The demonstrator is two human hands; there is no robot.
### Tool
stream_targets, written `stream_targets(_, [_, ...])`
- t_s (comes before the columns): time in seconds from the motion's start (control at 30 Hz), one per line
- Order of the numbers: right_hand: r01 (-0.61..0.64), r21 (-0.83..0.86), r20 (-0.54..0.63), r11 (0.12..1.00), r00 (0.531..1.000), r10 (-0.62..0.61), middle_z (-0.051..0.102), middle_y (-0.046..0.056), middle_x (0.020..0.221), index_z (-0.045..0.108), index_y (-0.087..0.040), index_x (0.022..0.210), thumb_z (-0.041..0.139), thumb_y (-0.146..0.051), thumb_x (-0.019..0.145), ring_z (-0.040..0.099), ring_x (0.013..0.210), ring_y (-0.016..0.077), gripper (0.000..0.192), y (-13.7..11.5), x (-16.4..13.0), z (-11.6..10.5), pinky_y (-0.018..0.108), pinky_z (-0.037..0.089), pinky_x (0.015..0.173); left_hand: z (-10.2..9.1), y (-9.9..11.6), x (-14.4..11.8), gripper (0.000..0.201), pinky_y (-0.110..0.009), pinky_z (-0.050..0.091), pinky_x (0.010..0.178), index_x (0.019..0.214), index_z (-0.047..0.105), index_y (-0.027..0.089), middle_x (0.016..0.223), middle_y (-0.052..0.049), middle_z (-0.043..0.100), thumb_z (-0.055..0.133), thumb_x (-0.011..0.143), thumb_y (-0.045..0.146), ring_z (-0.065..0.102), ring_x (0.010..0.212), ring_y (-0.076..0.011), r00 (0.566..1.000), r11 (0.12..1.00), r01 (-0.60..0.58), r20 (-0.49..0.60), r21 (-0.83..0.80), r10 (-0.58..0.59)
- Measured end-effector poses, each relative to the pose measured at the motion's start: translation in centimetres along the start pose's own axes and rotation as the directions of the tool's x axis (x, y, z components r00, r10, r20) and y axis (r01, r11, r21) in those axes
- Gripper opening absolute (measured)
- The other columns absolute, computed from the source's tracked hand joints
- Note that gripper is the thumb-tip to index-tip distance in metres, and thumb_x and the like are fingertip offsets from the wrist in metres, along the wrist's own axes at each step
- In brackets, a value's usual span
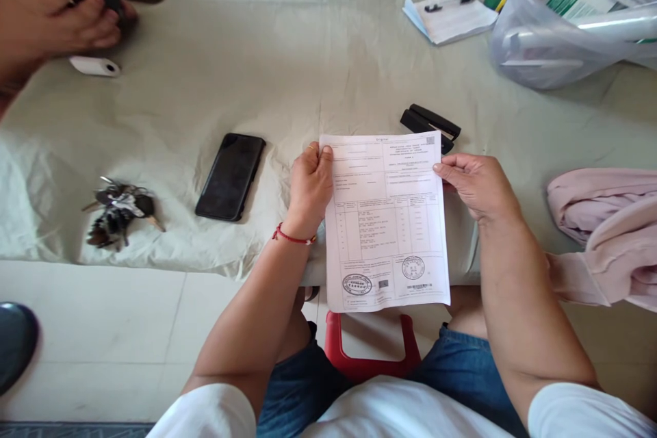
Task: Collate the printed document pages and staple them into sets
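Cloth-covered surface (308, 48): pale and wrinkled; its near edge runs just under both wrists, with tiled floor below. The widest bare stretch lies beyond the fingertips, toward the far middle.
Plastic bag (534, 41): clear, bulging with papers, far off to the right of the right hand's fingers.
Pink cloth (610, 219): bunched at the surface's right edge, just outside the right forearm.
Printed sheet (386, 219): a form with two round stamps low down, held between the two hands, tilted up toward the camera; its lower half hangs past the surface's edge above a red stool (369, 356).
Left hand (309, 185): fingers curled closed on the sheet's left edge near the top corner, thumb on the printed face.
Right hand (475, 181): fingers bent, tips pinching the sheet's upper right edge.
Black phone (230, 176): flat, face up, near the left hand's knuckles, not touching.
Stapler (430, 124): black, just beyond the sheet's top right corner, close ahead of the right fingertips.
Keys (119, 211): a bunch well left of the phone, near the surface's front edge.
Another person's hand (51, 17): far left corner, on a dark phone.
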State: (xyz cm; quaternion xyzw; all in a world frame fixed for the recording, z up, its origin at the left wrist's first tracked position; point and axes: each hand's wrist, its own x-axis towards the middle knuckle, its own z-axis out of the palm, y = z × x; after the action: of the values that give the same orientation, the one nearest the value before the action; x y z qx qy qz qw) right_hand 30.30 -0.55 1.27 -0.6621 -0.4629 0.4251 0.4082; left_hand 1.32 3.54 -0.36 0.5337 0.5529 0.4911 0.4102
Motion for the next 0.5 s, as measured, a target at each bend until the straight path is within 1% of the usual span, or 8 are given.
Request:
stream_targets(0.07, [-0.007, 0.009, 0.002, 1.0, 1.0, 0.007, 0.085, 0.002, 0.091, 0.084, -0.029, 0.086, 0.09, -0.045, 0.081, 0.08, 0.086, 0.0263, 0.017, 0.01, 0.06, 0.06, 0.049, 0.068, 0.091, -0.02, 0.09, 0.03, 0.05, -0.031, 0.028, 0.057, 0.071, 0.036, 0.024, 0.069, 0.003, 0.035, 0.066, 0.109, 0.037, 0.03, 0.064, -0.015, 1.0, 1.0, 0.0, -0.003, -0.011, 0.0])
stream_targets(0.23, [0.003, 0.057, -0.04, 0.998, 0.999, -0.001, 0.083, 0.003, 0.089, 0.082, -0.027, 0.085, 0.09, -0.052, 0.079, 0.079, 0.086, 0.0266, 0.027, -0.3, 0.08, 0.22, 0.048, 0.068, 0.085, 0.05, 0.28, 0.06, 0.052, -0.03, 0.03, 0.056, 0.07, 0.035, 0.024, 0.068, 0.004, 0.033, 0.069, 0.107, 0.04, 0.029, 0.062, -0.0142, 1.0, 0.997, 0.021, 0.006, -0.077, -0.02])
stream_targets(0.37, [-0.025, 0.082, -0.061, 0.996, 0.998, 0.03, 0.082, 0.003, 0.087, 0.082, -0.027, 0.083, 0.092, -0.05, 0.076, 0.078, 0.084, 0.0252, 0.027, -0.66, -0.03, 0.25, 0.047, 0.068, 0.083, 0.2, 0.44, 0.01, 0.049, -0.029, 0.033, 0.056, 0.072, 0.04, 0.024, 0.069, 0.003, 0.036, 0.069, 0.107, 0.044, 0.032, 0.061, -0.0137, 0.998, 0.986, 0.062, 0.027, -0.153, -0.058])
stream_targets(0.43, [-0.053, 0.105, -0.037, 0.993, 0.998, 0.057, 0.084, 0.003, 0.088, 0.082, -0.027, 0.083, 0.094, -0.052, 0.075, 0.079, 0.086, 0.0268, 0.029, -0.76, -0.11, 0.21, 0.048, 0.068, 0.084, 0.23, 0.43, 0.04, 0.049, -0.028, 0.035, 0.056, 0.073, 0.041, 0.024, 0.069, 0.003, 0.038, 0.07, 0.107, 0.046, 0.034, 0.061, -0.0135, 0.997, 0.982, 0.069, 0.034, -0.177, -0.064])
stream_targets(0.5, [-0.092, 0.133, 0.014, 0.987, 0.996, 0.091, 0.085, 0.004, 0.092, 0.082, -0.028, 0.085, 0.095, -0.057, 0.074, 0.081, 0.091, 0.0298, 0.034, -0.82, -0.19, 0.17, 0.051, 0.069, 0.087, 0.25, 0.31, 0.15, 0.05, -0.027, 0.037, 0.056, 0.074, 0.041, 0.024, 0.07, 0.003, 0.04, 0.071, 0.106, 0.049, 0.036, 0.062, -0.0133, 0.998, 0.979, 0.067, 0.034, -0.194, -0.062])
